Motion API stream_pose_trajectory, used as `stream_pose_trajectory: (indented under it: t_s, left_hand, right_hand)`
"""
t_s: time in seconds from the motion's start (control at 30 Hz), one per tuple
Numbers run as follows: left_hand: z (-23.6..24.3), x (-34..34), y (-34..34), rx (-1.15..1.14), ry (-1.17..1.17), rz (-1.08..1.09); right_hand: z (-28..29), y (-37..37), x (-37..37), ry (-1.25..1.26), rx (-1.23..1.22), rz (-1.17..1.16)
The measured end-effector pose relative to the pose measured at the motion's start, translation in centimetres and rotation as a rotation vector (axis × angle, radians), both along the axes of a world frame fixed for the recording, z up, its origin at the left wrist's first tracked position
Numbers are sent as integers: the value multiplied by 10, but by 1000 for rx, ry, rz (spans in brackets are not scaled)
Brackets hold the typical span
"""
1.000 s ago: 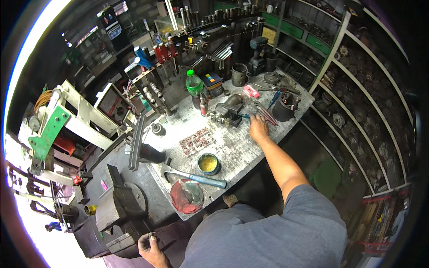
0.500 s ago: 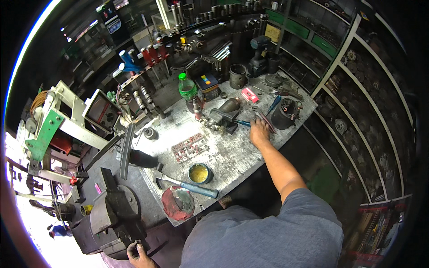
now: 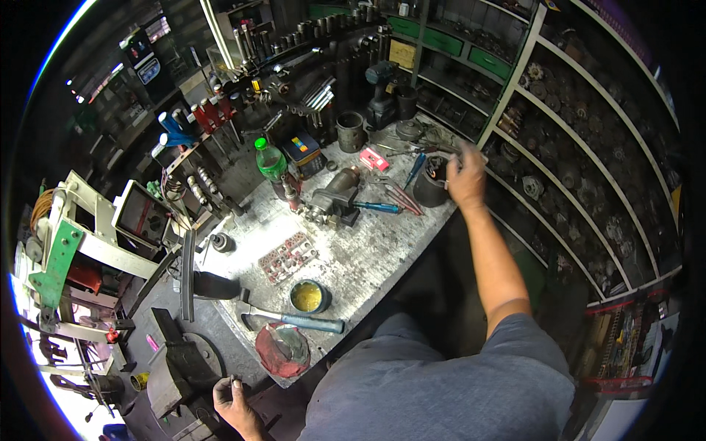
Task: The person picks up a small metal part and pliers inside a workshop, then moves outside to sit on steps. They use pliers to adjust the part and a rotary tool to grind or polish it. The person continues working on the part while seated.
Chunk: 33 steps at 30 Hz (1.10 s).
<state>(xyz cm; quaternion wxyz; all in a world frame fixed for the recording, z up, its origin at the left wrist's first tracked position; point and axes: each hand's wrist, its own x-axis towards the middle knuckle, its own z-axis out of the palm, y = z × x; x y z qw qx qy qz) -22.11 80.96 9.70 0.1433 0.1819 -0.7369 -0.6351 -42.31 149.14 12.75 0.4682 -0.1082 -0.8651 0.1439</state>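
My left hand (image 3: 235,400) is closed on a small dark piece at the bottom, beside the bench vise (image 3: 173,378). My right hand (image 3: 467,176) is raised at the table's right corner, beside the black tool pot (image 3: 428,189), fingers bent and slightly blurred; what they hold, if anything, I cannot make out. Left of it lie a blue-handled screwdriver (image 3: 379,207), red-handled pliers (image 3: 408,200) and a metal cylinder assembly (image 3: 331,198). Nearer me are a tin of yellow grease (image 3: 307,298), a hammer (image 3: 312,324) and a red cloth (image 3: 282,353).
A tray of small parts (image 3: 287,257) lies on the metal-topped table (image 3: 386,246), with a green-capped bottle (image 3: 271,163) and a drill (image 3: 380,95) behind. Shelves of parts (image 3: 581,176) line the right. A white-and-green machine frame (image 3: 62,261) stands at the left.
My right hand has left the blue screwdriver, which still lies there, and moved up and right to the black pot. The view has turned, shifting the bench leftward in the picture.
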Motion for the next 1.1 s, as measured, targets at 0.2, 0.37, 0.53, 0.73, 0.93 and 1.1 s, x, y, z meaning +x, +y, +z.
stream_pose_trajectory:
  t_s: [0.2, 0.37, 0.53, 0.73, 0.93, 1.1]
  left_hand:
    - [-5, -9, 75, -54, 55, 149]
    - [9, -6, 175, -79, -128, 316]
    - [8, 1, 223, -246, -158, 339]
    - [15, 43, 237, -201, -151, 582]
    - [14, 92, 212, -175, -106, 769]
    - [13, 138, 165, -23, -58, 736]
  right_hand:
    - [-63, 207, -96, -472, -228, -117]
    - [-139, 291, -174, -1032, -189, 46]
    - [-151, 310, -210, -1274, 4, -97]
    - [-140, 317, -206, -1155, 36, -185]
    - [-115, 308, -190, -830, 2, -209]
    - [-72, 246, -179, -240, -64, -19]
